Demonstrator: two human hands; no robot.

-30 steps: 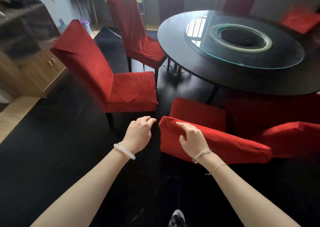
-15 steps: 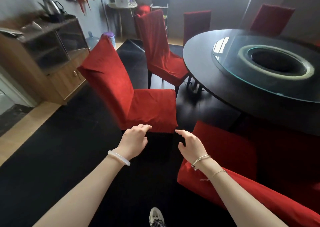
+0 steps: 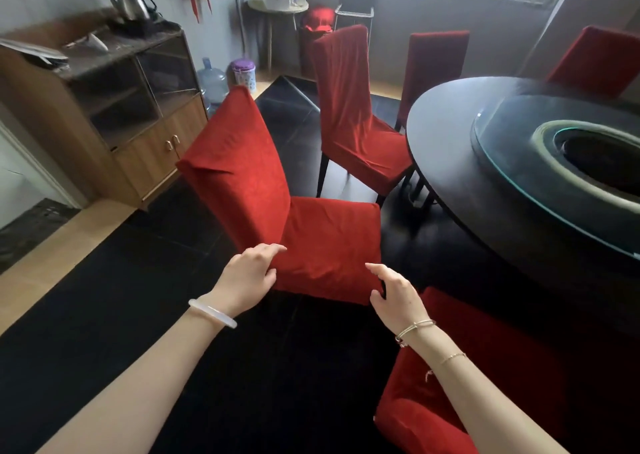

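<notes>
nearest me, to the near right of the red chair (image 3: pixel 329 246) i am reaching for, a second chair (image 3: pixel 485 367) in the same red cover sits low under my right forearm, its seat turned toward the table. between me and the red chair lies only the dark floor (image 3: pixel 138 315).

my left hand (image 3: pixel 247 279) is at the near corner of the red chair's seat, where the seat meets the backrest. its fingers (image 3: pixel 270 250) are loose and nearly straight, the tips on the cloth. my right hand (image 3: pixel 398 296) is at the other near corner, fingers spread and relaxed, the thumb right by the hem. i cannot tell whether it touches. neither hand grasps anything. i keep one hand at each corner, i judge, so that i can take the seat by both ends and move the chair evenly.

the red chair stands side on to me, pulled well out, its seat facing the round tabletop (image 3: pixel 485 190) on its right. on that tabletop, farther right, lies a glass turntable (image 3: pixel 512 190). left of the red chair a wooden cabinet (image 3: pixel 149 156) stands against the wall with a kettle (image 3: pixel 130 2) on top. behind the red chair a third chair (image 3: pixel 349 114) is drawn close to the tabletop's edge, and a water bottle (image 3: pixel 213 81) stands on the floor.
</notes>
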